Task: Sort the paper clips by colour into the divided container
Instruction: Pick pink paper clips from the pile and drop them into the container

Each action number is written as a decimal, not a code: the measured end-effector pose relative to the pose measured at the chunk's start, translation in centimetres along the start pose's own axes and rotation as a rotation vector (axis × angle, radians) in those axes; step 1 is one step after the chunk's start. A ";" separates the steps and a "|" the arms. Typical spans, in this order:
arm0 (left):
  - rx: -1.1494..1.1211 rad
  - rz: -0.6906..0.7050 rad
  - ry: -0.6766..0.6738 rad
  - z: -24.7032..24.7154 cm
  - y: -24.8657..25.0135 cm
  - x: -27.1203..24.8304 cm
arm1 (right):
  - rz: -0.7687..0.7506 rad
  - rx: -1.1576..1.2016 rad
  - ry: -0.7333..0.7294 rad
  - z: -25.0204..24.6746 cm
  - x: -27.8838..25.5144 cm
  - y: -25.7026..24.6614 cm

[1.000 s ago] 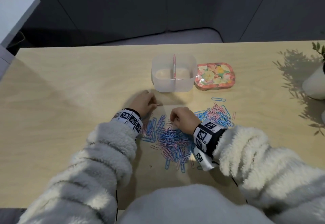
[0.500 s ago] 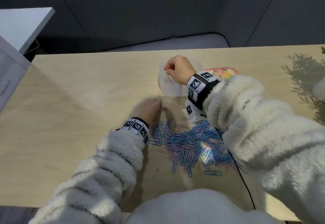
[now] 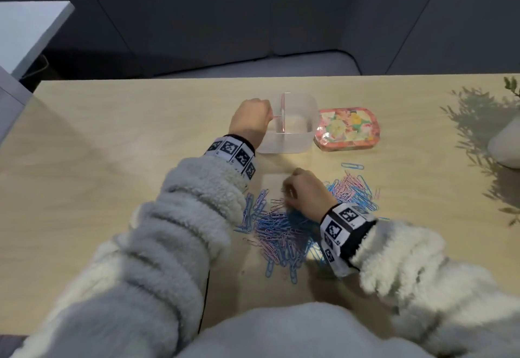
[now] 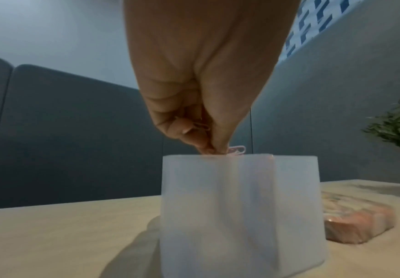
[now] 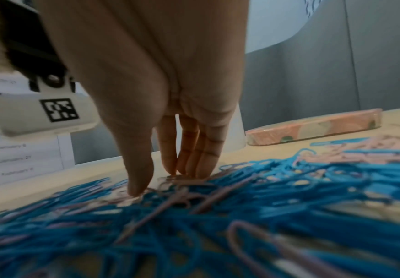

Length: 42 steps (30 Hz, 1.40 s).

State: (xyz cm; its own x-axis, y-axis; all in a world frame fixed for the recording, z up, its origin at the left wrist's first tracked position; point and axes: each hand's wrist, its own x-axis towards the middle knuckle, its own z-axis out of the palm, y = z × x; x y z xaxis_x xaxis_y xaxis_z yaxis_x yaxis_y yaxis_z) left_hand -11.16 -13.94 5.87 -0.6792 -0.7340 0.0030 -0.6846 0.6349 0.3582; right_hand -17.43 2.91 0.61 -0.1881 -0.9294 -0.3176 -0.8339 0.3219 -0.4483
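Left hand [image 3: 251, 119] pinches a pink paper clip [image 4: 236, 151] between fingertips, right over the rim of the translucent divided container [image 4: 239, 216], left compartment side. Right hand [image 3: 306, 194] near the person, fingers straight and together, tips pressing into the mixed blue/pink clip pile [image 5: 253, 206] beneath it. Floral tin [image 3: 347, 129] sits just right of the container, touching or nearly so.

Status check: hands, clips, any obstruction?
Left hand pinches pink clips over divided container. Right hand, fingers straight, touches mixed clip pile. Nothing blocking the container.
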 end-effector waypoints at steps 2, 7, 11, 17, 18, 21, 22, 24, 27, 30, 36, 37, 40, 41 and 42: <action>0.063 -0.010 -0.059 0.7 0.2 0.3 | -0.046 -0.003 0.000 0.7 -0.1 -0.3; -0.023 0.066 -0.038 1.3 -0.3 -1.7 | -0.122 -0.078 0.005 2.1 -0.7 -0.9; -0.085 0.201 0.214 0.7 -1.6 -5.0 | -0.098 -0.122 -0.005 2.6 -0.7 -0.9; -0.076 -0.078 -0.051 2.2 -5.7 -13.0 | -0.099 -0.259 -0.016 3.0 -1.0 -1.2; -0.095 -0.134 -0.081 2.6 -6.3 -14.1 | -0.109 -0.286 -0.021 2.9 -1.1 -1.2; -0.146 -0.196 -0.129 3.6 -7.1 -16.4 | -0.147 -0.361 -0.054 2.9 -1.1 -1.5; -0.173 -0.196 -0.139 3.9 -7.1 -16.9 | -0.159 -0.372 -0.062 3.0 -1.1 -1.5; -0.236 -0.185 -0.129 4.3 -7.2 -17.6 | -0.168 -0.325 -0.058 3.2 -1.0 -1.5; -0.298 -0.203 -0.064 4.3 -7.7 -18.0 | -0.159 -0.187 -0.077 2.7 -1.1 -1.1; -0.372 -0.246 -0.005 3.9 -8.6 -18.5 | -0.149 -0.008 -0.030 -0.1 -1.0 -1.4; -0.354 -0.251 -0.015 3.9 -8.6 -19.0 | -0.165 0.194 0.393 -8.6 4.4 -4.1; -0.360 -0.251 -0.027 3.9 -8.6 -19.0 | -0.155 0.173 0.416 -9.3 5.6 -4.2; -0.360 -0.255 -0.047 3.7 -8.4 -19.0 | -0.089 0.065 0.361 -9.9 8.4 -4.1; -0.354 -0.263 -0.053 3.6 -8.5 -19.2 | -0.078 0.014 0.343 -9.8 8.9 -4.1; -0.348 -0.276 -0.057 3.6 -8.6 -19.4 | -0.079 -0.039 0.343 -9.7 9.1 -4.2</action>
State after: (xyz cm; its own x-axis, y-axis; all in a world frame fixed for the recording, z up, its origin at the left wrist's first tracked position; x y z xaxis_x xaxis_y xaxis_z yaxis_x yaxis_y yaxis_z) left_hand 6.99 -4.28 -0.63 -0.5040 -0.8438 -0.1845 -0.7185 0.2911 0.6316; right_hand -20.69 -8.63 7.72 -0.2799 -0.9598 0.0188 -0.8708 0.2456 -0.4258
